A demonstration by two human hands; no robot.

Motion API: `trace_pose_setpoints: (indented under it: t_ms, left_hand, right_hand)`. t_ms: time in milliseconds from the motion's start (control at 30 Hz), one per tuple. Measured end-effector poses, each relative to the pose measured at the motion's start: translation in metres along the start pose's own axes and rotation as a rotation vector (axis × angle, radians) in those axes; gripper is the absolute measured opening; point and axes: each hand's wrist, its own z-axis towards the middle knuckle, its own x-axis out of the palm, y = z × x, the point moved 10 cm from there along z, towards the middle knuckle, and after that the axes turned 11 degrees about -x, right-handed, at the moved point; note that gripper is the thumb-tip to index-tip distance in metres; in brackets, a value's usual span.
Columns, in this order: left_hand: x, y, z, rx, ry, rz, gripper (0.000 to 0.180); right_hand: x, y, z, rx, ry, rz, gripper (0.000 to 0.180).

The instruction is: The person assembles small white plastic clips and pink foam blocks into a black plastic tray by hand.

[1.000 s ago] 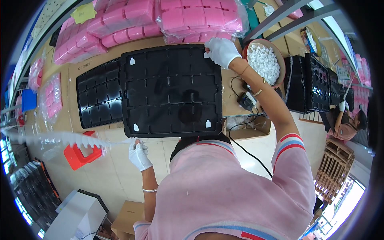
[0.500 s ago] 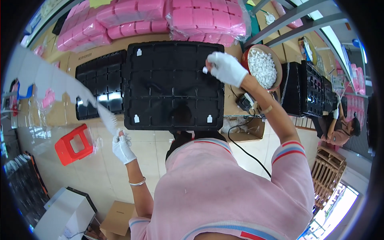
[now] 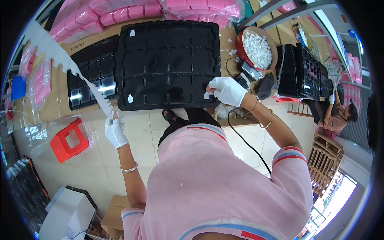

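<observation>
My left hand (image 3: 116, 132), in a white glove with bare fingertips, pinches the lower end of a long white notched strip (image 3: 68, 60). The strip stretches up and left past a smaller black tray (image 3: 92, 66). A large black compartmented tray (image 3: 168, 56) lies before me on the table. At its near right corner my right hand (image 3: 228, 91), gloved likewise, is closed with its fingertips on a small white tab (image 3: 207, 95). Similar white tabs mark the far left corner (image 3: 132, 33) and the near left corner (image 3: 130, 98) of that tray.
Right of the tray stands a red-rimmed round bowl (image 3: 242, 50) of white scraps, with black stacked trays (image 3: 290, 68) beyond. Pink wrapped packs (image 3: 132, 10) line the back. A red stool (image 3: 70, 140) stands on the floor at left. Another person (image 3: 336, 120) works at far right.
My right hand has come nearer along the tray's right side, from its upper right to the near right tab. My left hand keeps the strip. The whole view has shifted.
</observation>
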Motion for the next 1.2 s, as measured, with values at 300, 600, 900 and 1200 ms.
trace_pose_setpoints:
  t_ms: [300,600,900,1200]
  left_hand:
    - [-0.027,-0.039,-0.022,0.344,-0.217,0.144,0.020]
    - [0.085,-0.128,-0.065,0.903,0.090,0.665,0.019]
    - [0.127,-0.131,-0.040,0.964,0.250,0.933,0.013]
    - [0.133,-0.129,-0.037,1.003,0.282,1.079,0.008]
  right_hand:
    - [0.013,0.013,0.002,0.178,0.085,-0.403,0.011]
    - [0.013,0.013,0.005,0.182,0.058,-0.411,0.010]
    - [0.022,0.012,0.005,0.233,0.150,-0.404,0.010]
    - [0.025,0.009,0.008,0.202,0.112,-0.343,0.014]
